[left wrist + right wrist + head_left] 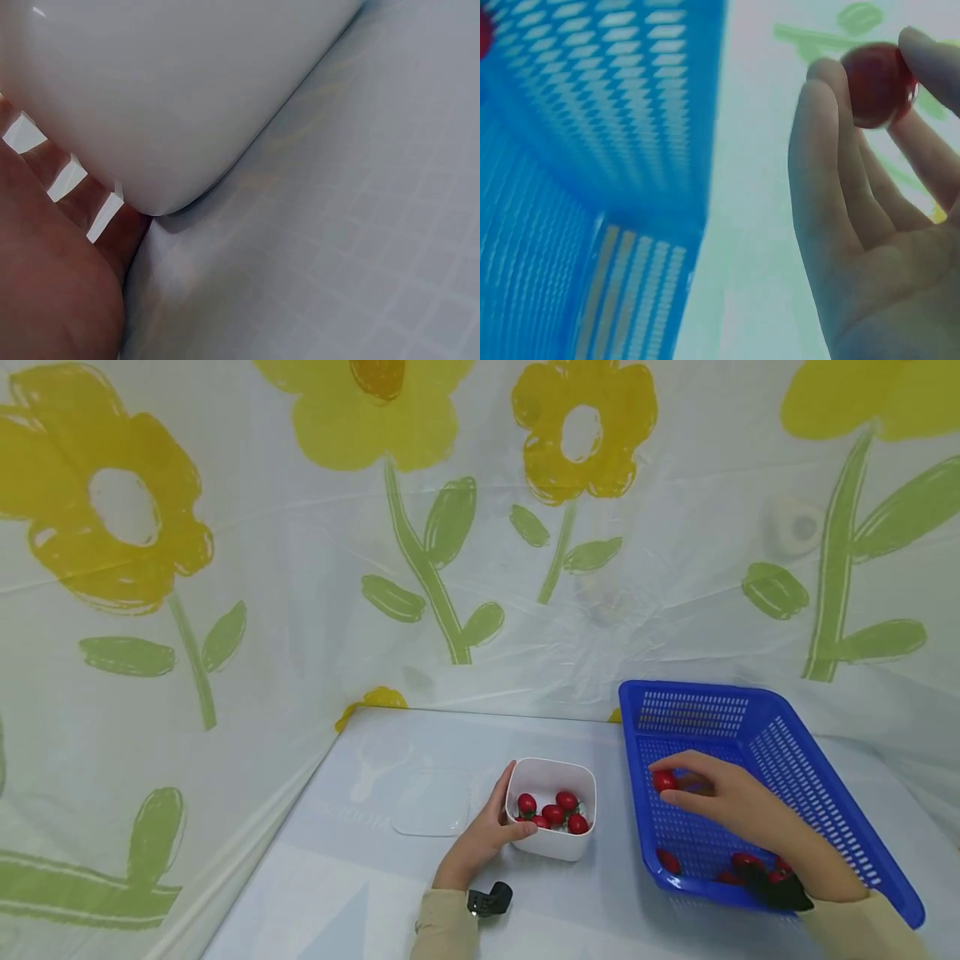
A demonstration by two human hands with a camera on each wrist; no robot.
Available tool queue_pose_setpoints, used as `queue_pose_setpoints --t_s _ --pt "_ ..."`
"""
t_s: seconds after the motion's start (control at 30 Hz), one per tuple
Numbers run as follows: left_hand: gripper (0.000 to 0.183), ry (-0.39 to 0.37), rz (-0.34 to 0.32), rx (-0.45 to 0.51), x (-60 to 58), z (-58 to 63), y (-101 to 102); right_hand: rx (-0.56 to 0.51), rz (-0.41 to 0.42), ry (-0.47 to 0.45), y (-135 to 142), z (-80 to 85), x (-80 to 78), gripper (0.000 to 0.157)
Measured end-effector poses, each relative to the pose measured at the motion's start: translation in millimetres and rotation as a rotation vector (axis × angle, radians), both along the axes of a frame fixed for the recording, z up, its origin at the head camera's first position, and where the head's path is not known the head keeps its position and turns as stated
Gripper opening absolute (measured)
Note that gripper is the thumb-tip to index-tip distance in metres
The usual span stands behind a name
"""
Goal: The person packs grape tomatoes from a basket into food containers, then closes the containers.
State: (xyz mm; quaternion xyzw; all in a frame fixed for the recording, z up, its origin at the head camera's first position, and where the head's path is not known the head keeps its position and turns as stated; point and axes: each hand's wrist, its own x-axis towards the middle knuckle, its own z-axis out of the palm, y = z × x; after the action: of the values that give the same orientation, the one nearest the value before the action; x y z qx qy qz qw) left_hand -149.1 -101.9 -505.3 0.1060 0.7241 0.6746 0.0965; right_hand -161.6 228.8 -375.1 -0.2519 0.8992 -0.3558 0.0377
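My left hand (480,839) holds a small white square container (546,846) from its left side, the thumb over the near rim and the fingers along the wall. Several cherry tomatoes (553,814) lie in it. The left wrist view has the container's smooth wall (165,97) close up, with fingers pressed along it. Over the left part of a blue perforated basket (686,686), my right hand (727,797) pinches one red cherry tomato (664,780) between thumb and fingertips. That tomato (876,86) is plain in the right wrist view. More cherry tomatoes (668,861) lie at the basket's near end, partly hidden by the right wrist.
A clear flat lid (431,810) lies on the white table cover left of the container. Behind the table hangs a white flowered sheet (525,635), which also runs along the left side. The basket's raised walls stand close to the right of the container.
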Motion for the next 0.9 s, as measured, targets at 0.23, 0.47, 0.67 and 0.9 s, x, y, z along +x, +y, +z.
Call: queue_pose_setpoints --t_s 0.23,0.47,0.67,0.9 --pt "0.082 -0.012 0.012 0.011 -0.2 0.4 -1.0 -0.144 -0.049 0.041 -27.1 -2.3 10.0 0.039" --pt "0.082 -0.004 0.013 0.008 -0.4 1.5 -2.4 -0.235 -0.115 0.013 -55.5 -7.8 16.8 0.040" --pt "0.082 -0.013 0.007 0.015 -2.2 -0.4 -2.3 -0.330 -0.141 -0.010 -75.2 -11.8 20.5 0.040" --pt "0.081 -0.014 0.004 0.012 -3.5 -4.3 1.7 -0.428 -0.214 -0.042 -94.1 -22.3 23.6 0.044"
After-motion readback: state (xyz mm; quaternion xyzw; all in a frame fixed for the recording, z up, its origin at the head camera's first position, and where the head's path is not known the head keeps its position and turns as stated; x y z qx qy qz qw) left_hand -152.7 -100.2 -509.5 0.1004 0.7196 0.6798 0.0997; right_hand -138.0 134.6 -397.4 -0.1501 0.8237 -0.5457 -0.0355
